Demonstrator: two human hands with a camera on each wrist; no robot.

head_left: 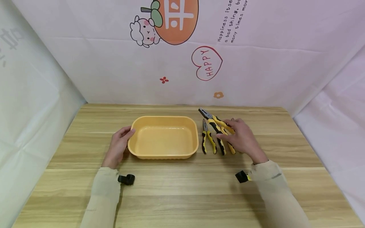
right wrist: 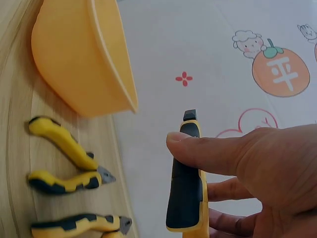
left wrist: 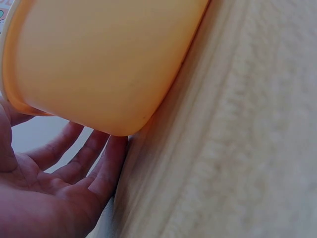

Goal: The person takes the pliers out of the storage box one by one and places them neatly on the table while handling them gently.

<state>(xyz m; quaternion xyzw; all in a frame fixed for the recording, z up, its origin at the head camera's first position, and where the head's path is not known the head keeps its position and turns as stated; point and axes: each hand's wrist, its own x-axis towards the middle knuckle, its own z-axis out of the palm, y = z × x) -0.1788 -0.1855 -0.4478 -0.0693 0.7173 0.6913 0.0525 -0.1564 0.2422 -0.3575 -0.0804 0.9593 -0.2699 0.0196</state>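
Note:
My left hand holds the left end of a yellow plastic tub, thumb over the rim and fingers against the outer wall in the left wrist view. With my right hand I grip combination pliers by their black and yellow handles, thumb on one handle. These pliers are raised above the table, jaws pointing to the back left. Below them lies a pair of needle-nose pliers beside the tub. Another pair of yellow-handled pliers lies partly hidden under the held pair and my hand.
The wooden table ends at the back against a white printed cloth. White cloth also hangs at both sides. Each sleeve carries a small black camera, one at the left wrist and one at the right.

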